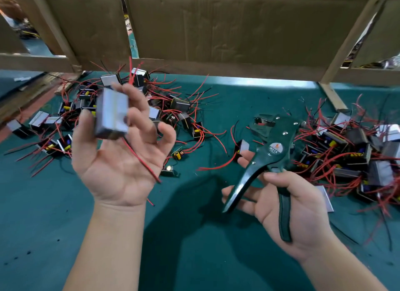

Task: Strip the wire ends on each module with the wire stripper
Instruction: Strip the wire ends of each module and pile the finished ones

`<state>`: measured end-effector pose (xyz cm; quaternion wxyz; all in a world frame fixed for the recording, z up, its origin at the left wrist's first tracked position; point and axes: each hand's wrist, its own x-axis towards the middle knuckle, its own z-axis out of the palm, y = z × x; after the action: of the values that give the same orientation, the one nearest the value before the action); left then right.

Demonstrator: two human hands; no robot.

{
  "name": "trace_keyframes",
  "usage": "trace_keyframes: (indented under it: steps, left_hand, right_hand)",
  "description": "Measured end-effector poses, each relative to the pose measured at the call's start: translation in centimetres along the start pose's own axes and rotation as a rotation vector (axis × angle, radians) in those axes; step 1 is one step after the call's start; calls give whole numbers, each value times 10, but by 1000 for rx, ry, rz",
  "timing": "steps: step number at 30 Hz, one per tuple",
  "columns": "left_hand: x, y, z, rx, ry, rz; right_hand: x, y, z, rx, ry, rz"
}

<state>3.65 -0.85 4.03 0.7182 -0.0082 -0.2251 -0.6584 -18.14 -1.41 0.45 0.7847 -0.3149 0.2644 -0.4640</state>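
Right hand point(290, 206) grips the stripper point(275, 148); left hand point(116, 167) loosely pinches a module point(111, 115), which may slip, its wire point(140, 158) dangling off-line.

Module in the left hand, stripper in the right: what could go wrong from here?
1. The left hand holds the module by fingertips only; it could slip.
2. Its red wire trails across the palm, away from the wire stripper in the right hand, so the end may miss the blades.
3. Loose wires of the module pile lie near the stripper and could snag.
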Motion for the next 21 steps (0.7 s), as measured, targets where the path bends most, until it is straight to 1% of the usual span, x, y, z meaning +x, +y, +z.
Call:
trace_keyframes:
  steps: [2,3,4,5,6,7,8,9,10,11,13,14,16,18,20,21]
  left_hand:
    - [1,-1,-2,-1,8,-96]
    - [1,-7,-3,146,69,-115]
    - [3,-16,-5,369,179,-90]
    - [4,-25,-5,651,286,-29]
    - [4,-35,-7,1005,382,103]
    - [3,-46,-9,1368,408,256]
    - [0,-56,-10,1673,343,388]
    - [-3,-63,-13,1872,270,442]
    - [-6,-68,-14,1988,247,414]
    - [-7,-70,-17,2086,275,350]
    - [-8,-73,-22,2317,328,167]
    - [-8,-73,-24,2387,337,58]
    - [-5,-70,-28,2439,339,-91]
    - [-2,-66,-30,2445,331,-180]
    - [-2,-65,-32,2455,279,-228]
    - [-2,-66,-32,2471,251,-220]
  right_hand:
    - [2,1,0,-18,10,-15]
    - [2,1,1,-24,19,-28]
    - [3,0,1,-25,26,-46]
    - [3,-2,0,-26,34,-63]
    - [3,-3,-1,-23,41,-78]
    - [3,-5,-1,-15,47,-88]
    - [3,-6,-2,-4,54,-96]
    - [3,-7,-3,7,56,-101]
    - [2,-8,-3,15,56,-103]
    - [2,-9,-3,21,52,-103]
    - [2,-10,-2,29,51,-99]
    - [2,-11,-3,32,54,-97]
    - [2,-12,-3,31,61,-96]
    - [2,-12,-3,37,70,-99]
    - [2,-11,-3,35,77,-106]
    - [1,-11,-3,32,83,-108]
